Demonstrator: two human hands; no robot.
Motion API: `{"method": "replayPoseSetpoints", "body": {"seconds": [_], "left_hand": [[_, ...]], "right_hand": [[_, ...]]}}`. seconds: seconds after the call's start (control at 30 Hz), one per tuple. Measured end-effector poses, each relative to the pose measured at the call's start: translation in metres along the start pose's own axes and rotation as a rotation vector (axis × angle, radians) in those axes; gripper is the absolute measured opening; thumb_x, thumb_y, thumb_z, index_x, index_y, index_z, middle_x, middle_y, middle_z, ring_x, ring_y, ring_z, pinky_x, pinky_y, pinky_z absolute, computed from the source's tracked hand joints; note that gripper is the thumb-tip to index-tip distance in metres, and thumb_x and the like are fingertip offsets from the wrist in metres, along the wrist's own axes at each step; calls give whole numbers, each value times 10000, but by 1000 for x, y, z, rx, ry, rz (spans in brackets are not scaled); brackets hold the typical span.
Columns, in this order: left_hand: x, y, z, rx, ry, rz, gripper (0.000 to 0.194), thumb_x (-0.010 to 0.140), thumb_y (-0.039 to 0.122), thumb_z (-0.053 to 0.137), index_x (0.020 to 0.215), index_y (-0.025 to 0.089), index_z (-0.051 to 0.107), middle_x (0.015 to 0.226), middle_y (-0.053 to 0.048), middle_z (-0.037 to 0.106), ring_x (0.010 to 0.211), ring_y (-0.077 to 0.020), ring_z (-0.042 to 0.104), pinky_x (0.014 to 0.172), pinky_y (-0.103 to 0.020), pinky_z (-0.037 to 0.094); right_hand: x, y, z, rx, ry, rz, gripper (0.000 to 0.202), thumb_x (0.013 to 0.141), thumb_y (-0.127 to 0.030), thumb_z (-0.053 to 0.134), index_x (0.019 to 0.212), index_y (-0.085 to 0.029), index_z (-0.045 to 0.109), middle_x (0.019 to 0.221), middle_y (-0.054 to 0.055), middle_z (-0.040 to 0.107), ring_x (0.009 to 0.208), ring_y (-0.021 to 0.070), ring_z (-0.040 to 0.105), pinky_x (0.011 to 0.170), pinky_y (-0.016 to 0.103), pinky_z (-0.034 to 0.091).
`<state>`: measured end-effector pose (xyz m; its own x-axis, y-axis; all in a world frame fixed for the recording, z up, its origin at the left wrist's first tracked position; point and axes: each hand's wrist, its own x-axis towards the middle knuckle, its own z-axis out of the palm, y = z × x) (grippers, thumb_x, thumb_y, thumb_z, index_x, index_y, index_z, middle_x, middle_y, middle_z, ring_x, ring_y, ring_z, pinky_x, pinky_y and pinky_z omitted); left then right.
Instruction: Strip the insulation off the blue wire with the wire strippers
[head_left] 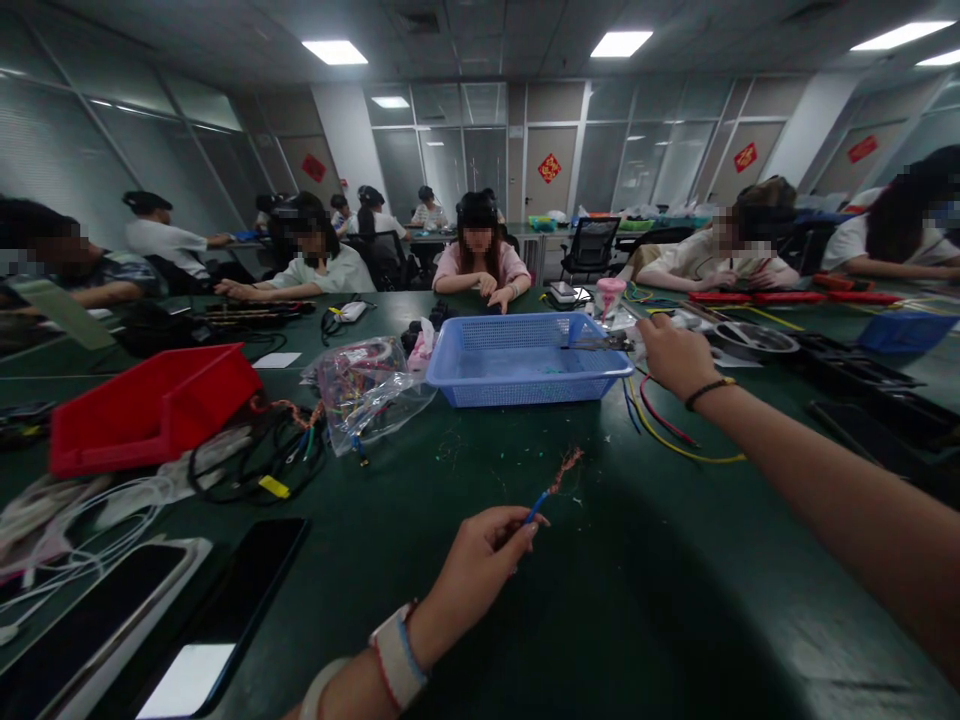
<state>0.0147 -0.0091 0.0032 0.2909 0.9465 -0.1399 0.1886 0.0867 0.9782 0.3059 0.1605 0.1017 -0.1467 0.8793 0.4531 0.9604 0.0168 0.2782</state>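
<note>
My left hand [480, 560] is closed, pinching a blue electrical wire [537, 507] between thumb and fingers. Bare copper strands [568, 465] fan out loosely from the wire's far end. Over at the right rim of a blue plastic basket [525, 390], my right hand [673, 352] is closed around a metal tool like pliers [596, 343]. Its jaws point left over the inside of the basket; the handles are mostly hidden by my fingers. Red, yellow and blue wires [667, 425] lie on the table below that hand.
On the left are a red bin [150, 410], a clear bag of wires [367, 390], a black cable [217, 480], a white cable [112, 520] and two phones [247, 580]. Small scraps dot the green table [600, 620]. Several people sit around; one person [480, 255] works opposite.
</note>
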Motion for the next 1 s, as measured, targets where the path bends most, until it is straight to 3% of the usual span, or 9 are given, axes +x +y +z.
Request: {"method": "replayPoseSetpoints", "body": {"seconds": [0.2, 0.33, 0.43, 0.5, 0.57, 0.7, 0.87, 1.0], "left_hand": [[1, -4, -1, 8, 21, 42, 328, 845, 402, 583, 1021, 154, 708, 762, -34, 623, 566, -106, 516, 512, -215, 416], [2, -5, -4, 33, 33, 50, 312, 860, 384, 570, 1036, 164, 702, 797, -42, 633, 591, -111, 533, 518, -212, 429], [1, -4, -5, 55, 25, 50, 303, 873, 374, 556, 1047, 171, 698, 825, -47, 638, 612, -118, 547, 533, -218, 443], [1, -4, -5, 62, 27, 56, 298, 876, 374, 555, 1050, 178, 697, 832, -46, 638, 611, -116, 546, 536, -217, 444], [1, -5, -5, 58, 34, 65, 296, 877, 373, 556, 1053, 181, 695, 836, -42, 635, 606, -113, 543, 539, -216, 446], [0, -5, -5, 50, 51, 90, 302, 889, 376, 536, 1045, 169, 690, 817, -37, 617, 589, -111, 539, 542, -218, 448], [-1, -5, -5, 61, 27, 102, 312, 909, 395, 509, 1056, 182, 684, 782, -23, 602, 581, -110, 524, 545, -215, 432], [0, -5, -7, 90, 59, 114, 299, 910, 392, 508, 1037, 190, 689, 740, -11, 581, 589, -114, 498, 532, -206, 392]], "right_hand": [[25, 0, 4, -9, 70, -80, 378, 969, -92, 214, 1181, -18, 518, 1135, 250, 543, 979, 214, 547, 662, 299, 321], [40, -2, 3, -7, 117, -152, 376, 966, -95, 264, 1261, -34, 489, 1319, 275, 452, 1214, 322, 405, 805, 440, 354], [55, -6, -1, 18, 138, -327, 361, 939, -65, 328, 1247, -49, 517, 1382, 224, 433, 1291, 339, 318, 895, 553, 299], [64, -10, -6, 27, 145, -497, 364, 929, -41, 320, 1229, -37, 525, 1360, 196, 471, 1303, 329, 302, 916, 579, 280], [70, -15, -13, 2, 164, -576, 373, 935, -42, 289, 1235, -13, 507, 1346, 196, 485, 1302, 331, 297, 910, 590, 288], [78, -19, -23, -104, 187, -533, 380, 947, -51, 258, 1256, 27, 465, 1356, 235, 458, 1286, 337, 316, 892, 586, 320], [83, -14, -20, -148, 158, -517, 376, 955, -59, 262, 1272, 10, 453, 1391, 241, 414, 1306, 341, 281, 887, 558, 319], [83, -10, -19, -181, 138, -467, 388, 965, -75, 230, 1268, 1, 461, 1379, 223, 428, 1285, 336, 312, 833, 452, 345]]}}
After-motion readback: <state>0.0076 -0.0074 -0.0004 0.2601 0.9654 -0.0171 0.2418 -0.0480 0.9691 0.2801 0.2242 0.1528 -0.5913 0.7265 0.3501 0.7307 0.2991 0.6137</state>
